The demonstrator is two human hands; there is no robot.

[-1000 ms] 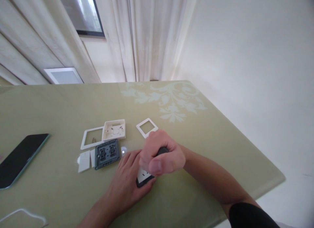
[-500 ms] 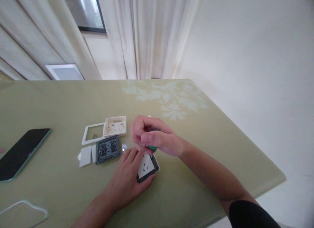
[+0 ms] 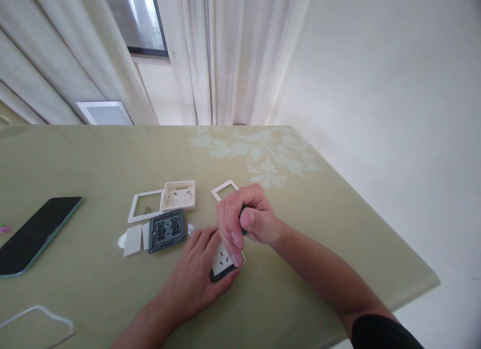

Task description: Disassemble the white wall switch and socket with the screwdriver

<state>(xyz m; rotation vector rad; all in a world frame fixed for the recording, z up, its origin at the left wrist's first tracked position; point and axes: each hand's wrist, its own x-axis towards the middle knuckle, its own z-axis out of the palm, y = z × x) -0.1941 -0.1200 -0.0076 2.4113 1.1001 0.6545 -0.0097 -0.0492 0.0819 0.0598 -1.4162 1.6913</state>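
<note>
My left hand (image 3: 201, 266) grips a wall socket (image 3: 222, 261) with a white face and dark grey edge, flat on the table, its thumb along the near side. Over the socket's right part, my right hand (image 3: 248, 216) is closed round a green-handled screwdriver (image 3: 243, 221). Only a dark bit of the handle shows between the fingers; shaft and tip are hidden. Left of my hands lie a dark grey switch body (image 3: 167, 231), white switch plates (image 3: 133, 240), a white mounting box (image 3: 179, 195) and a white frame (image 3: 137, 194). Another white frame (image 3: 225, 189) lies behind my right hand.
On the left is a black phone (image 3: 39, 233), with a white cable (image 3: 48, 314) nearer me. Small screws (image 3: 148, 209) lie inside the left frame. The table's right edge (image 3: 368, 208) slants toward a white wall. Curtains (image 3: 240, 53) hang beyond the far edge.
My right hand has moved slightly right and turned, its fingers now reaching lower over the socket. The frame behind it shows more. My left hand stays on the socket; the view has shifted slightly.
</note>
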